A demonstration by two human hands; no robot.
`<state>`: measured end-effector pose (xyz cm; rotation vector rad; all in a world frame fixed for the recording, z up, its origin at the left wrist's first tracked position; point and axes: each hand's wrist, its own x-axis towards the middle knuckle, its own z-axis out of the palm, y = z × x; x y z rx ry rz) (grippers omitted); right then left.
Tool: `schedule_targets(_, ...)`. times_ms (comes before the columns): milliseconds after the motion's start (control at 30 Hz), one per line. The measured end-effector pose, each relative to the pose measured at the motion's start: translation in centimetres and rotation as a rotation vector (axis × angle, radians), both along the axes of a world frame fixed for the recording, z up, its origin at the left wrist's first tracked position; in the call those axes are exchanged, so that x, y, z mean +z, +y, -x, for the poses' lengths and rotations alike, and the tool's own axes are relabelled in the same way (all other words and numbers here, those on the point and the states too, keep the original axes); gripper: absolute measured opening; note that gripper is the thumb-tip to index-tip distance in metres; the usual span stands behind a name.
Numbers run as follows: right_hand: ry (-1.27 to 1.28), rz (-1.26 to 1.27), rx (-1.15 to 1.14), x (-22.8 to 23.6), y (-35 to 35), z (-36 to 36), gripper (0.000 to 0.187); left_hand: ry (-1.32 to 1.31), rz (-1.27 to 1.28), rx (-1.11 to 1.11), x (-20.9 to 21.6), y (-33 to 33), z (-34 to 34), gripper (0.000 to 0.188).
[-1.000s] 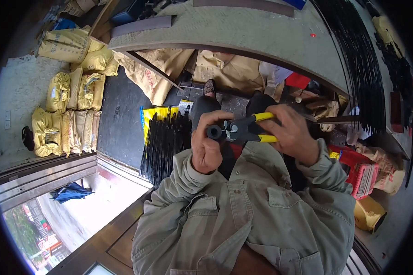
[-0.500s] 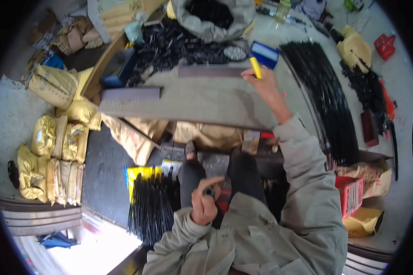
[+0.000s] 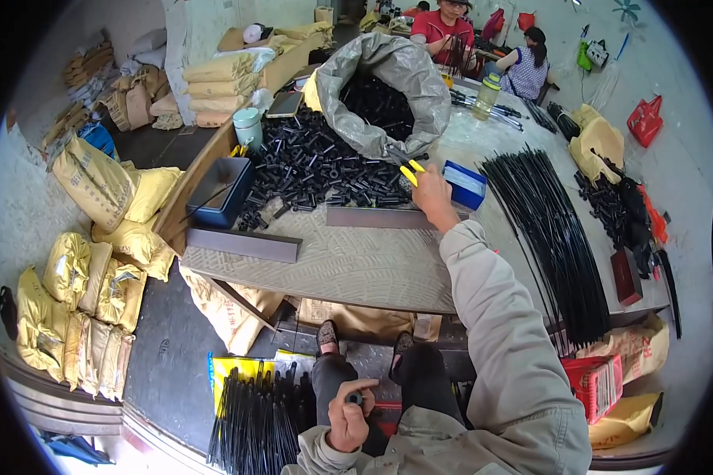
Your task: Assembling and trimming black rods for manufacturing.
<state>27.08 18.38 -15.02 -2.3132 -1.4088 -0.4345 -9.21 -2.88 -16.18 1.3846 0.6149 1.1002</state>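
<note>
My right hand point(image 3: 436, 194) reaches out over the table and is closed on yellow-handled pliers point(image 3: 409, 172). Their dark jaws point away, toward the edge of a heap of short black tubular parts point(image 3: 317, 162). Just right of that hand stands a blue box point(image 3: 465, 185) with pale contents. A flat grey metal strip point(image 3: 380, 218) lies left of my wrist. Low over my lap, my left hand point(image 3: 347, 419) curls around a small black tubular part point(image 3: 355, 398), its round end showing. The index finger of that hand is stretched out.
A grey sack point(image 3: 440, 119) of black parts stands behind the heap. Long thin black rods point(image 3: 550, 245) lie on the table's right. Left are a dark blue bin point(image 3: 222, 190), a second strip point(image 3: 245, 245) and a cup point(image 3: 248, 128). Co-workers point(image 3: 444, 32) sit at the back. More rods point(image 3: 253, 419) stand by my leg.
The view has tilted up, showing more of the far room. My right hand has turned, and both plier handles now show. My left hand stays over my lap with the black part.
</note>
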Motion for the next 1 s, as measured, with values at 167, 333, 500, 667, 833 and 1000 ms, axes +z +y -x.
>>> schedule_targets(167,-0.063,-0.094,0.040,1.3,-0.3,0.2,0.019,-0.020,0.029,0.020,-0.2,0.6,-0.2,0.056)
schedule_targets(333,0.057,-0.359,0.278,3.7,-5.1,3.4,0.019,-0.125,0.107,0.038,-0.6,0.3,0.6,0.054)
schedule_targets(500,1.008,-0.348,0.700,4.0,-20.0,15.7,0.016,-0.109,0.135,-0.037,0.7,-1.0,0.2,0.054)
schedule_targets(667,0.822,-0.467,0.960,3.2,-26.3,21.1,0.010,0.036,0.031,0.000,1.2,-3.1,-0.2,0.041)
schedule_targets(833,1.095,-0.601,0.959,3.1,-27.7,22.7,0.013,0.044,-0.043,0.018,3.8,-4.0,-0.9,0.037)
schedule_targets(1000,0.859,-0.565,1.076,2.9,-28.5,22.3,0.014,0.098,-0.013,-0.019,3.8,-5.2,-0.2,0.042)
